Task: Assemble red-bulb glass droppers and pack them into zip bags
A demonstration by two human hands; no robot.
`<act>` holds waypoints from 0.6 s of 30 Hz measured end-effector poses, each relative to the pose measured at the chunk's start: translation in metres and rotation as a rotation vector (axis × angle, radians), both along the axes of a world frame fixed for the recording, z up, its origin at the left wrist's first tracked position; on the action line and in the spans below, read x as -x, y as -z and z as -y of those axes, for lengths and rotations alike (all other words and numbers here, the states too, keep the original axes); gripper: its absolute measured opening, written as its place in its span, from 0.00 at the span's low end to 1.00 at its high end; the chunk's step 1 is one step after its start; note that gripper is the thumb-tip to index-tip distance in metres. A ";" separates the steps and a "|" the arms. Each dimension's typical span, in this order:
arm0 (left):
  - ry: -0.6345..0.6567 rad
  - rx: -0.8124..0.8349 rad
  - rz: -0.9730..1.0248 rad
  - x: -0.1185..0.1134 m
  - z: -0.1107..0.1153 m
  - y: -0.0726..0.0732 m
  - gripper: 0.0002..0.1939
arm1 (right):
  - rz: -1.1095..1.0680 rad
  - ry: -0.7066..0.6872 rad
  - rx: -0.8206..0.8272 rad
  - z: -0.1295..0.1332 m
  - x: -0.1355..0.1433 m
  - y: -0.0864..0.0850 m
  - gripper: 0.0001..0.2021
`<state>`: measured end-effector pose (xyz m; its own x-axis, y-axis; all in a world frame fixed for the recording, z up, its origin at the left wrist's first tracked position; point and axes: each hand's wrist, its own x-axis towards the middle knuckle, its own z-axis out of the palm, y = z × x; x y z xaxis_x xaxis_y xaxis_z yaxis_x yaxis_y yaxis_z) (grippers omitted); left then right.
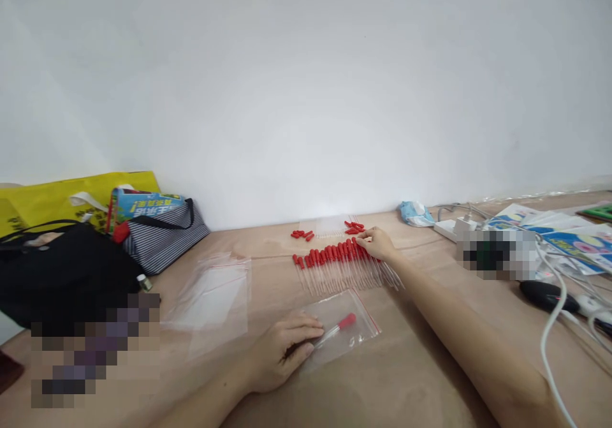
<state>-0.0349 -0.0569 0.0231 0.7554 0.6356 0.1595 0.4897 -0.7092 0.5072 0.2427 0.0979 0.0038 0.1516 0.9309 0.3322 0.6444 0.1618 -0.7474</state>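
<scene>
My left hand (289, 351) rests low on the table, its thumb and fingers closed on the left edge of a clear zip bag (329, 345). Over the bag lies a glass dropper with a red bulb (347, 321), its glass end by my fingertips; whether it is inside cannot be made out. Further back, my right hand (377, 244) pinches a red bulb at the back right of a row of red-bulbed droppers (335, 252). Their glass tubes point toward me. Loose red bulbs (302, 234) lie behind the row, with more (354, 228) near my right fingertips.
Clear bags (215, 294) are piled left of centre. A black bag (62, 268), a striped bag (167, 236) and a yellow bag (129, 180) stand at the left. A blue packet (415, 214), white cables (549, 332), a black object (545, 295) and printed sheets (578, 249) occupy the right.
</scene>
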 end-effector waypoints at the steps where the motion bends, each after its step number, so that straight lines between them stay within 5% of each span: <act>1: 0.000 0.001 -0.002 0.000 0.000 0.000 0.15 | -0.024 -0.004 0.007 0.001 0.000 -0.002 0.05; 10: 0.010 0.000 -0.029 0.001 0.000 -0.001 0.15 | -0.342 -0.123 -0.019 0.048 -0.022 -0.031 0.16; 14: 0.006 -0.010 -0.048 0.001 -0.002 -0.001 0.16 | -0.704 -0.015 -0.119 0.084 -0.021 -0.012 0.18; 18: 0.024 -0.014 -0.046 0.001 -0.005 -0.001 0.16 | -0.915 0.048 -0.033 0.107 -0.009 0.015 0.19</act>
